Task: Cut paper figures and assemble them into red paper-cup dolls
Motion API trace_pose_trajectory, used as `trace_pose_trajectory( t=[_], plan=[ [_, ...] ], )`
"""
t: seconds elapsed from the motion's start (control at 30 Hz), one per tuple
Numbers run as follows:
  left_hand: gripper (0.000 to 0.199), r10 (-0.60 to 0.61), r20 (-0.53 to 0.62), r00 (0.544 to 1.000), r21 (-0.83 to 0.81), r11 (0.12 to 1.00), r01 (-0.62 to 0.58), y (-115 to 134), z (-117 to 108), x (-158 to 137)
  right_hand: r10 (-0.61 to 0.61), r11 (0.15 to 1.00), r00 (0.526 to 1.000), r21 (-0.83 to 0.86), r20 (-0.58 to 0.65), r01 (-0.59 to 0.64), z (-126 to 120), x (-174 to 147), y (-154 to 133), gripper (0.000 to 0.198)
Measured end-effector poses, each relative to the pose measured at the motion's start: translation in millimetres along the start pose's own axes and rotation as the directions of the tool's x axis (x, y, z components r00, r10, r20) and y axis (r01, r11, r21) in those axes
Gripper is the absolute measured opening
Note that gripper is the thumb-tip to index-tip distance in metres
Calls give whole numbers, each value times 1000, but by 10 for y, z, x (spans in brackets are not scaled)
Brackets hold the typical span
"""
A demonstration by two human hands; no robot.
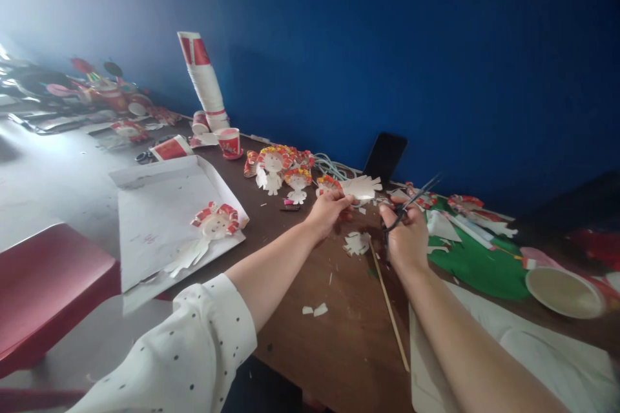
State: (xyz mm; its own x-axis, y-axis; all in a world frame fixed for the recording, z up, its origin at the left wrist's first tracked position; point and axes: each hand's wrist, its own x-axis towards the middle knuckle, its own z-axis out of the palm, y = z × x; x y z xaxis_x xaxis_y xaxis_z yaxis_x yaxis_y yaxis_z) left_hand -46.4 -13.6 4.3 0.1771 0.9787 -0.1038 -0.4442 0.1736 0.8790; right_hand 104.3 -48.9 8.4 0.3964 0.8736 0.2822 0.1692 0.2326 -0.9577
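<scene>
My left hand (pixel 331 211) pinches a white paper cut-out (pixel 362 187) whose far edge is snipped into strips. In my right hand (pixel 407 239) are dark-handled scissors (pixel 405 205), their blades pointing up and to the right, apart from the paper. Beneath my hands, a fringed white paper piece (pixel 357 243) lies on the brown table (pixel 320 290) beside a thin wooden stick (pixel 389 306). Paper dolls (pixel 272 168) with red and yellow hair stand just beyond my left hand.
A tall leaning stack of paper cups (pixel 206 87) rises by the blue wall. A phone (pixel 386 156) leans there too. Left is a white box lid (pixel 159 213) holding another paper doll (pixel 216 226). Right lie green paper (pixel 477 264) and a round cup (pixel 564 292). Paper scraps (pixel 314 310) are scattered nearby.
</scene>
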Motion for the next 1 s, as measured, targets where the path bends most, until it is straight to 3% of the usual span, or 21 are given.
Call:
trace_pose_trajectory(
  t=[0.3,0.5,0.67,1.0],
  plan=[
    [12,2,-30,1000,38,999,-1,-9,-17,26,0,987,1000,162,28,-5,20,-6,70,42],
    [21,44,64,997,137,989,-53,-39,-6,18,30,990,997,134,74,-40,7,-7,49,46],
    [18,-18,145,989,202,979,-12,-38,61,-50,62,985,992,155,106,-78,-2,13,97,41],
    [17,-80,94,992,108,992,69,-20,69,-62,42,988,999,151,-31,-37,5,66,208,36]
  ],
)
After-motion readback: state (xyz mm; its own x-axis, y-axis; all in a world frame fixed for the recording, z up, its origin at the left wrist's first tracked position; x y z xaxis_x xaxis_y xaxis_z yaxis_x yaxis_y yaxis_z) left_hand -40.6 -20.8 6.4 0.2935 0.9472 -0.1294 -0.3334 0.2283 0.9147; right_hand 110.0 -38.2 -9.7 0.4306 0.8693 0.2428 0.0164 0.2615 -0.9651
